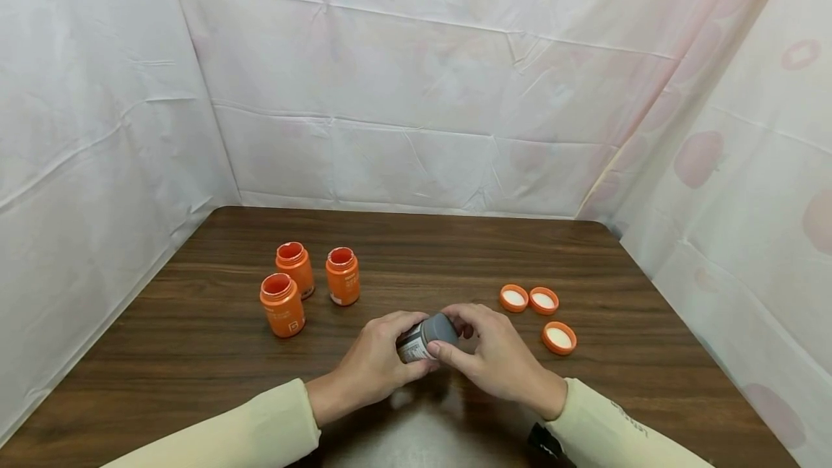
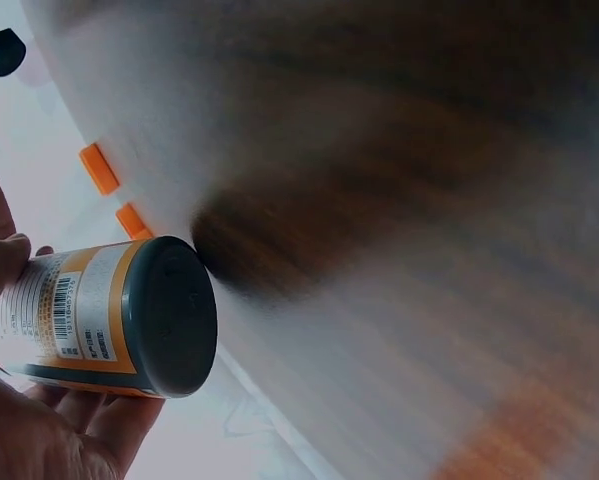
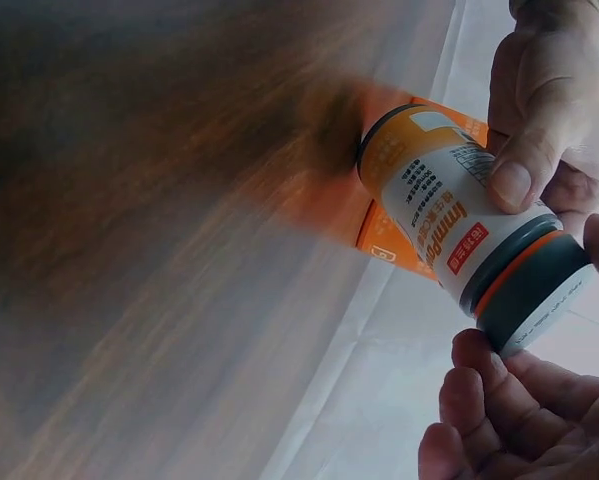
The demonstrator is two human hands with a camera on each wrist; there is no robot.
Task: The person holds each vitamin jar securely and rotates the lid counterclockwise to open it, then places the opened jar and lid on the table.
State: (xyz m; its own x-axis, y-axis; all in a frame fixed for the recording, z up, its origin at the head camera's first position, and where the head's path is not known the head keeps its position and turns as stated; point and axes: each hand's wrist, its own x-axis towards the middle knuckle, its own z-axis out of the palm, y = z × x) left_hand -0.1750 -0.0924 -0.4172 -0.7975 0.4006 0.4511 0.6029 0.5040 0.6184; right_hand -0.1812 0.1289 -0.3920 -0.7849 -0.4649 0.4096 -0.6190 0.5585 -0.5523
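Note:
A dark grey supplement bottle (image 1: 411,345) with a white and orange label is held tilted above the near middle of the table. My left hand (image 1: 373,363) grips its body, thumb along the label. The thumb and fingertips of my right hand (image 1: 499,356) pinch the grey cap (image 1: 442,328) at the upper end. In the right wrist view the cap (image 3: 537,298) sits on the bottle (image 3: 434,195), with an orange ring showing at its edge. The left wrist view shows the bottle's dark base (image 2: 174,318) and a barcode on the label.
Three uncapped orange bottles stand left of my hands: a near one (image 1: 283,309), one behind it (image 1: 296,271) and one to its right (image 1: 343,279). Three orange lids (image 1: 558,347) lie on the right, white linings up. Pale sheets (image 1: 416,92) hang around the brown table (image 1: 429,244).

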